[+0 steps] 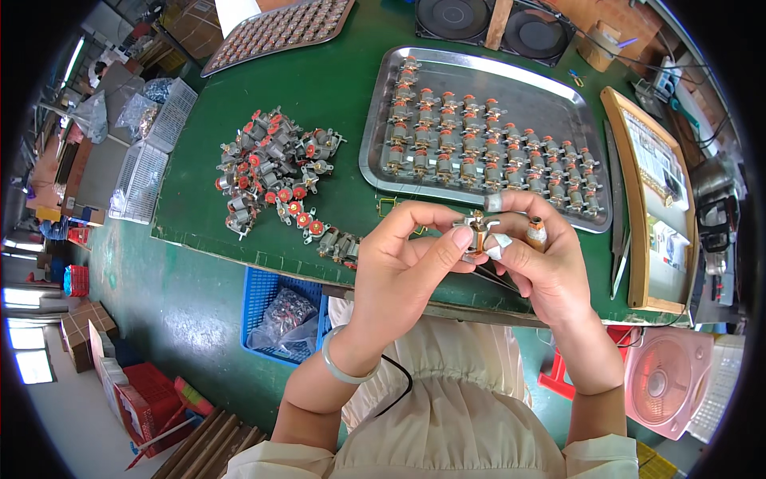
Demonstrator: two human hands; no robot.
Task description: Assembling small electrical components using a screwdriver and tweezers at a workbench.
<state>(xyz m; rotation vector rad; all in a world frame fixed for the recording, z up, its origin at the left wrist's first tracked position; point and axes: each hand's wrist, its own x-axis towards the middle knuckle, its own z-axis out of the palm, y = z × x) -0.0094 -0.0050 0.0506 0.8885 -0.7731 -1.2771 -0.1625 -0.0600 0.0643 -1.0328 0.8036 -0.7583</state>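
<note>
Both hands meet over the near edge of the green table. My left hand (415,267) pinches a small metal component (477,231) between thumb and fingers; it has a coppery middle and silver tabs. My right hand (546,259) closes on the same piece from the other side, with white tape wrapped round some fingertips. Between its fingers also stands a short tape-wrapped rod with a brown tip (536,230); its lower part is hidden. Left of the hands, a heap of similar grey components with red tops (267,164) trails down toward my left wrist. A small brass-coloured frame (386,206) lies nearby.
A metal tray (511,72) holds rows of these components just beyond my hands. Another filled tray (279,33) lies far left. Long tweezers (619,255) and a wooden-framed case (638,199) stand right. Below the table edge are a blue basket (254,307) and a pink fan (662,383).
</note>
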